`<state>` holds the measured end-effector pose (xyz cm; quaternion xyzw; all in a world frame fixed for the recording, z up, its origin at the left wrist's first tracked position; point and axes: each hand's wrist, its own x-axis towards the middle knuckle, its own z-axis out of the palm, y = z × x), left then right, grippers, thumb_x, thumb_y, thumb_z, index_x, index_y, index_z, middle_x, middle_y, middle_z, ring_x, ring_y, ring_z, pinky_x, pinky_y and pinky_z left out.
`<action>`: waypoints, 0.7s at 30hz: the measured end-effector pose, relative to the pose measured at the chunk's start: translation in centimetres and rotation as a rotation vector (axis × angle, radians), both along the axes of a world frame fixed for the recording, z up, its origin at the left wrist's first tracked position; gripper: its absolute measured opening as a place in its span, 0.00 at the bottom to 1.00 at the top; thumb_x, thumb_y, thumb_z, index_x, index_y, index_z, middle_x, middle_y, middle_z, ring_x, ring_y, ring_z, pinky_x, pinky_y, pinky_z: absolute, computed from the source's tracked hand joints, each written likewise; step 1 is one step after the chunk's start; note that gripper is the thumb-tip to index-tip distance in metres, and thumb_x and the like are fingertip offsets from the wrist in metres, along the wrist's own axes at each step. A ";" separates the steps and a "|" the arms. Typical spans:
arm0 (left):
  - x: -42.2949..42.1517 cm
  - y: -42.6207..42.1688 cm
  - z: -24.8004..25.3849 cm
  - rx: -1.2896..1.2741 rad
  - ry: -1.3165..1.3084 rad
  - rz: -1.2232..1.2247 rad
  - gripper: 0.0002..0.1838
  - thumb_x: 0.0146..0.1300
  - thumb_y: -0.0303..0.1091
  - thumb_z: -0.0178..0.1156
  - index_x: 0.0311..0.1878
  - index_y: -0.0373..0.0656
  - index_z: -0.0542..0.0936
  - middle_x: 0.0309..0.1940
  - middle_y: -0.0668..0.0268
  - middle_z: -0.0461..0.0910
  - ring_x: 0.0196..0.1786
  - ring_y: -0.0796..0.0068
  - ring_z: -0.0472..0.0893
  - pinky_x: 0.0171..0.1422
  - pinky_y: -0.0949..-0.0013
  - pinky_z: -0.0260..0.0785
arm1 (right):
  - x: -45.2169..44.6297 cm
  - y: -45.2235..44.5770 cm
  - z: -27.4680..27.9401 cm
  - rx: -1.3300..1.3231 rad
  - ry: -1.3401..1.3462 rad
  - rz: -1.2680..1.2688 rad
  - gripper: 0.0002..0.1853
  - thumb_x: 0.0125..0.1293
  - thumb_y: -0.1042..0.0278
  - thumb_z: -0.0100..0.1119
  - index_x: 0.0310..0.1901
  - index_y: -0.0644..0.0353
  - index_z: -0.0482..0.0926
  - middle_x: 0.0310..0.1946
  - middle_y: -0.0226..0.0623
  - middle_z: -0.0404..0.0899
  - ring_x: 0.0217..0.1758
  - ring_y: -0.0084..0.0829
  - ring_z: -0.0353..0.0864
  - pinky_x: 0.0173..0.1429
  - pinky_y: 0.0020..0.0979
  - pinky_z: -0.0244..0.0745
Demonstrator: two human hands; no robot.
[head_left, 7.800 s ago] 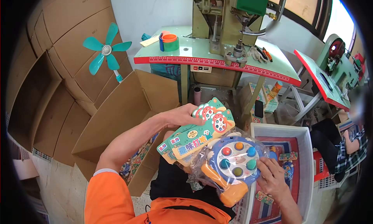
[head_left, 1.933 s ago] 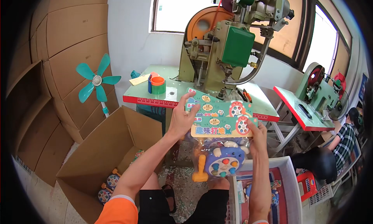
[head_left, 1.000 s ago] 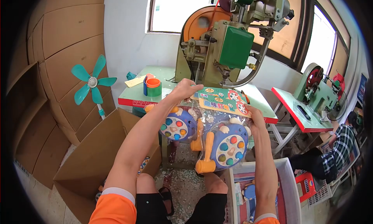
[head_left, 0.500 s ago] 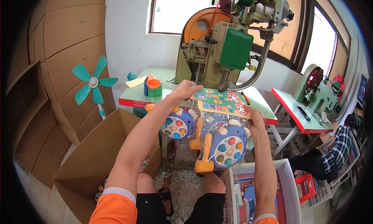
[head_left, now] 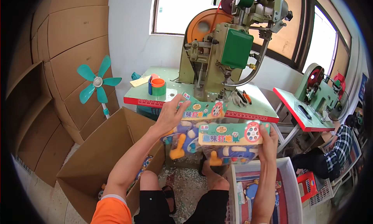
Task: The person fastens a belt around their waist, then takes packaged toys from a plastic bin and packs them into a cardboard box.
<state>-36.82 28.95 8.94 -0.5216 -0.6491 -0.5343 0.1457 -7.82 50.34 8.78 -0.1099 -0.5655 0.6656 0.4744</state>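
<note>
My left hand (head_left: 171, 114) is closed on the left ends of some green header cards (head_left: 204, 111), with blue toys and orange hammers in clear bags hanging below. Pinched by my right hand (head_left: 268, 140) is the right end of another header card (head_left: 229, 133), lower and nearer to me. Its bag holds a blue toy (head_left: 237, 154) and an orange hammer (head_left: 216, 158), both slightly blurred. The two groups of cards are apart at the top, in front of the press machine (head_left: 223, 49) and its table edge.
An open cardboard box (head_left: 89, 165) with packed toys stands at left, a white crate (head_left: 289, 185) with toys at right. Behind are a teal fan (head_left: 97, 82), tape rolls (head_left: 158, 86), pliers (head_left: 246, 97), a second machine table (head_left: 303, 111) and a seated person (head_left: 342, 146).
The header cards have come away from the press towards me. My right hand has moved lower and to the right with one package, while my left hand has moved slightly left and down with the others.
</note>
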 end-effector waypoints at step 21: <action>-3.7 5.3 0.6 -0.155 -0.302 -0.310 0.17 0.72 0.24 0.57 0.61 0.41 0.84 0.55 0.61 0.85 0.56 0.77 0.79 0.63 0.70 0.71 | -13.6 8.3 2.5 -0.286 -0.098 0.031 0.14 0.78 0.65 0.49 0.54 0.68 0.74 0.44 0.45 0.83 0.41 0.35 0.89 0.39 0.38 0.89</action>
